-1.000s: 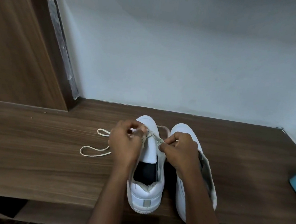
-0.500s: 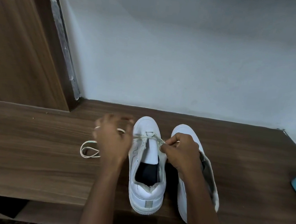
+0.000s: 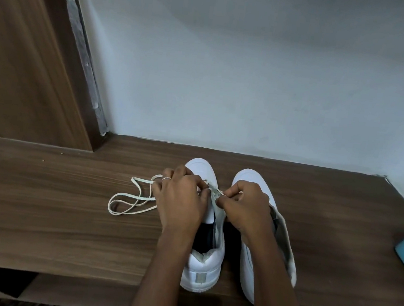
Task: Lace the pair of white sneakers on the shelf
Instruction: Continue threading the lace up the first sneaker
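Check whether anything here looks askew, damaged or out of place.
Nothing damaged. The right-hand white sneaker splays open, its heel past the brown wooden shelf's front edge; the white lace trails in loose loops on the shelf.

A pale blue-grey wall [image 3: 254, 71] rises behind a dark wood-grain shelf [image 3: 40, 210]. At left a brown wood panel [image 3: 19, 59] meets the shelf, its edge [image 3: 82, 48] rough and grey against the wall. The light is soft.

No legible text — none anywhere.
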A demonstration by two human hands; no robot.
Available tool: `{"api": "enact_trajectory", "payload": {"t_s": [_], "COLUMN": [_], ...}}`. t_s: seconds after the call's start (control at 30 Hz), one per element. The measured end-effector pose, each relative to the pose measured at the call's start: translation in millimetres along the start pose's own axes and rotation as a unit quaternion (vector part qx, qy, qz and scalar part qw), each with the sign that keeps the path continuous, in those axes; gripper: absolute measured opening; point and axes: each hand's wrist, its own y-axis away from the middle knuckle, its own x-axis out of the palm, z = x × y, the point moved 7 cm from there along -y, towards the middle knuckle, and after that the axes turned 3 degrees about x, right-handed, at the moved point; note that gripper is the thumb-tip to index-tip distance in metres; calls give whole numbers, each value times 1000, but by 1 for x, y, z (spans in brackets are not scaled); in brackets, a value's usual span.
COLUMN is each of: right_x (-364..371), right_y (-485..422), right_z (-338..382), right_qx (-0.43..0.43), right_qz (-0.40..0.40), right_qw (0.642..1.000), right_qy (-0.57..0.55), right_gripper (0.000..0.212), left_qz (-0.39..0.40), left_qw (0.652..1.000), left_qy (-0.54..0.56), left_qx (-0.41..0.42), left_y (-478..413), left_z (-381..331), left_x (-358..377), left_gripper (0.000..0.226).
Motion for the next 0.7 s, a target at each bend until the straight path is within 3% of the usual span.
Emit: {"api": "enact_trajectory", "payload": {"t_s": [0.13,0.27,0.33,0.37,0.43,0.5,0.6,0.7], "right_x": [0,1,1,1,1,1,2,3], "right_y": [-1,-2,-1,-1,-1,-1,-2,-2], "right_z": [-2,-4,-4,-4,-4,-4,-1,4], "right_qx": [10,17,17,17,17,17,6,-19], "right_qz": [-3,-1,0,1,2,1,-2,-4], "right_qw": [1000,1000,1000,1000,1000,1000,1000,999], "right_qy": [-9,-16,-18,-17,-15,-11,5,25], "right_gripper": [8,9,9,9,9,9,7,8], "left_qz": [-40,-158,-201,-209,-192,-165,-169,43], "left_qw": [989,906,864,859,888,929,961,965], "left_qy": [140,367,411,404,327,214,184,249], "left_qx": [-27,-140,-210,-234,-261,-254,-120,-66], "left_y": [-3,-8,-5,-3,0,1,-5,-9], "left_z": [15,56,76,84,94,91,63,38], "left_x": [-1,-12,-18,-19,-19,-22,-34,-8], "left_gripper": [6,17,8,4,10,30,30,33]}}
